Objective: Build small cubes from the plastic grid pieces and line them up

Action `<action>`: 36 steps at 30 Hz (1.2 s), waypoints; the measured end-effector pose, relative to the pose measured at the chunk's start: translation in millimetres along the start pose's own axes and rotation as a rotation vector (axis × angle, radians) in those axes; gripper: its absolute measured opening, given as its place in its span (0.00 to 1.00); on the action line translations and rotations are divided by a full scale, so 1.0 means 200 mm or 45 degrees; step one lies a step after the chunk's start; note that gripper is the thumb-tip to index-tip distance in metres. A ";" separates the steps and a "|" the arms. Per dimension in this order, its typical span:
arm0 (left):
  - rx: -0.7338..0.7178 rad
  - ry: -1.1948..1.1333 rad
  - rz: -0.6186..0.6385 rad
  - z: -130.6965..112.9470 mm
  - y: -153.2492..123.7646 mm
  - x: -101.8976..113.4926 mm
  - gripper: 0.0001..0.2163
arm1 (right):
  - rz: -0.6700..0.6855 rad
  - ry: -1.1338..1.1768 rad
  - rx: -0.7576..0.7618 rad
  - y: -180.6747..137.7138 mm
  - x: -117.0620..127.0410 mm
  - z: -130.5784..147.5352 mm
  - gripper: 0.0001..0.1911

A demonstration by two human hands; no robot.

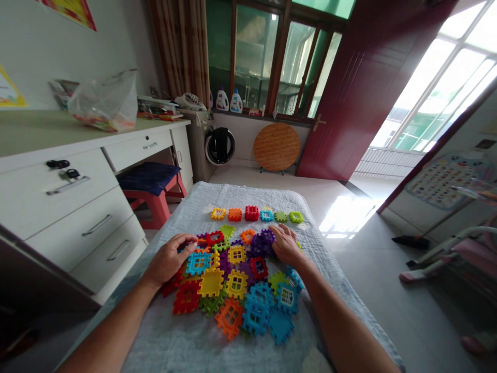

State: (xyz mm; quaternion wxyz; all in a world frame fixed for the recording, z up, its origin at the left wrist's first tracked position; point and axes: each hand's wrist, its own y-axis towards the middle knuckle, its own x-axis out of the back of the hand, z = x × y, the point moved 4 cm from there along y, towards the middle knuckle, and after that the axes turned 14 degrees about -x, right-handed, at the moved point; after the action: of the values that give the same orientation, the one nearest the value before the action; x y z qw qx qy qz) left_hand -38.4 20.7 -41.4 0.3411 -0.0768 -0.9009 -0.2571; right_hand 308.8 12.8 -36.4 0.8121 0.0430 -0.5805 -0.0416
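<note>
A heap of colourful plastic interlocking blocks with notched edges lies between my hands; the yellow block [212,282], blue block [259,311] and orange block [230,317] are at its near side. My left hand [170,259] rests at the heap's left edge, thumb and forefinger slightly apart, close to a red block [215,238]. On the far right of the heap, my right hand [286,243] has its fingers curled against a purple block [264,242]. The undersides of its fingers are partly hidden.
Beyond the heap, several blocks, including a red cube-like one [251,213], stand in a row on the cloth-covered table [155,342]. A white desk [93,140] and a stool [151,178] are at left. A round wooden board [277,147] leans against the wall.
</note>
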 end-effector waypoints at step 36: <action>-0.002 -0.004 0.004 0.00 0.00 0.00 0.18 | 0.064 0.072 0.072 -0.11 0.16 0.03 0.13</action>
State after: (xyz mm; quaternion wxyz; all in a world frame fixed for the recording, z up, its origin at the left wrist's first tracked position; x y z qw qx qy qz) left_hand -38.2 19.4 -41.2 0.3402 -0.0788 -0.9010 -0.2573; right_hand 312.4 -12.6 -7.2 0.8275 0.0524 -0.5590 -0.0033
